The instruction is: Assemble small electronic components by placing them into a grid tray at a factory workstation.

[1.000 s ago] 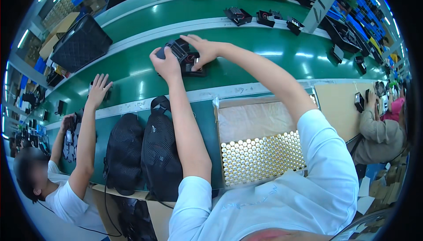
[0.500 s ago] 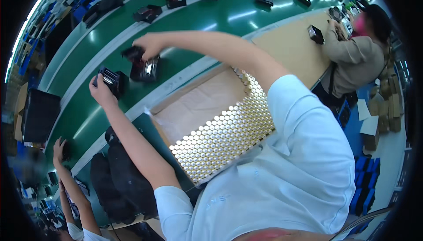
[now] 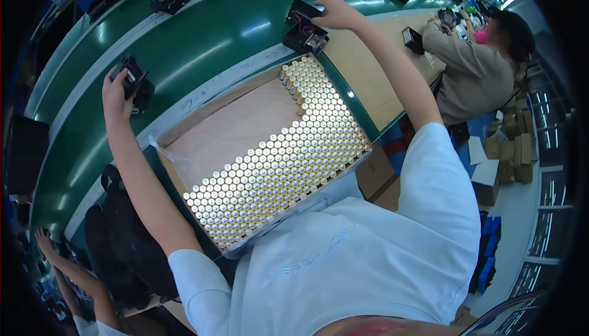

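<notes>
One case (image 3: 133, 69) in your left hand (image 3: 116, 100), an open box (image 3: 299, 36) gripped in your right hand (image 3: 336, 15), closer to the near-side, upright batteries (image 3: 279, 179)!

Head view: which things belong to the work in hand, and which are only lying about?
In the work:
black part, in left hand
black case with red wires, in right hand
batteries, nearby, so probably

Seemingly just lying about:
black bags
cases on the far ledge
cardboard boxes at right
</notes>
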Available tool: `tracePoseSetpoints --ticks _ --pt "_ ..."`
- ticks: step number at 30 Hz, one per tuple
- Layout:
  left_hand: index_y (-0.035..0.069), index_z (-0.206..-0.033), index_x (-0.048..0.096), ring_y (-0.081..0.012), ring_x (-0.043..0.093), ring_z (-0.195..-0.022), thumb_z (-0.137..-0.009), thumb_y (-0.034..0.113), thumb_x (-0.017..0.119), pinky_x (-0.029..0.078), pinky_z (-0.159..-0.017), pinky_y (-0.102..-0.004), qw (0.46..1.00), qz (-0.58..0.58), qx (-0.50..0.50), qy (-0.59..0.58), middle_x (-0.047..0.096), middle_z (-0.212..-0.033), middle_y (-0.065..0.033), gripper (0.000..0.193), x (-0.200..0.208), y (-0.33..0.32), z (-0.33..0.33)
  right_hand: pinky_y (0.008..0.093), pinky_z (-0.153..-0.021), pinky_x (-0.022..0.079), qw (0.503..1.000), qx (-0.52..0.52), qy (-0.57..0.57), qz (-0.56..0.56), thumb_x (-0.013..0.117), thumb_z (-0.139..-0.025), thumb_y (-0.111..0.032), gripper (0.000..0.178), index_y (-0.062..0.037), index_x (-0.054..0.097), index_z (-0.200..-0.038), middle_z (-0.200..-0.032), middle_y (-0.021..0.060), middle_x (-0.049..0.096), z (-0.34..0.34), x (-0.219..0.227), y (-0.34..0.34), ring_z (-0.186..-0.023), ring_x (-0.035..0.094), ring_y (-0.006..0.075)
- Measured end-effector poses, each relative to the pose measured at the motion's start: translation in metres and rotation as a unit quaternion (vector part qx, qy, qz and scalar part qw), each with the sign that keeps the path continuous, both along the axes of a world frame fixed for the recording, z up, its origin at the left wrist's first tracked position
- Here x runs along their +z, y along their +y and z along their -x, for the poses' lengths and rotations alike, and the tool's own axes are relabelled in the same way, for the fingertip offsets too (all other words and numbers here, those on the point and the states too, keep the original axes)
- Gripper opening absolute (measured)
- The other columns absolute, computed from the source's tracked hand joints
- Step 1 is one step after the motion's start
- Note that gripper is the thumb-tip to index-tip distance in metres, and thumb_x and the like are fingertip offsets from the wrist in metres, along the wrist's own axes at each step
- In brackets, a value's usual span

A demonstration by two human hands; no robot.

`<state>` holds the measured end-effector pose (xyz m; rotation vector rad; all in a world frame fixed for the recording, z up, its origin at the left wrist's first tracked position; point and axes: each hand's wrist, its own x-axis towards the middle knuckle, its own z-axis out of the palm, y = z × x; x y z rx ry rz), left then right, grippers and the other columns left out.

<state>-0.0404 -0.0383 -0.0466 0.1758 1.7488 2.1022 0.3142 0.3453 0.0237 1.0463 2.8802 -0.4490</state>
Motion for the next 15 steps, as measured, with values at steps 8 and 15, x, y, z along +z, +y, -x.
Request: tracePoseSetpoints --ticks 8,15 --pt "0.002 -0.13 0.052 -0.0204 0.06 -0.089 -0.09 0.01 0.062 0.052 -0.074 -0.032 0.993 0.038 -0.092 0.07 0.06 -0.11 -0.0155 0.042 0.001 0.025 -0.011 0.0382 -0.085 0.053 0.844 0.536 0.02 0.021 0.063 -0.073 0.001 0.037 -0.0055 0.067 -0.11 -0.111 0.0077 0.067 -0.006 0.041 -0.112 -0.095 0.063 0.0272" --pt "0.002 -0.129 0.052 -0.0201 0.06 -0.09 -0.09 0.01 0.061 0.051 -0.073 -0.0303 0.991 0.055 -0.098 0.079 0.06 -0.11 -0.0151 0.041 0.01 0.03 -0.029 0.0391 -0.081 0.052 0.809 0.536 -0.227 0.08 0.067 -0.072 -0.003 0.035 -0.0062 0.071 -0.106 -0.104 0.0051 0.072 -0.001 0.033 -0.137 -0.091 0.066 0.0283"
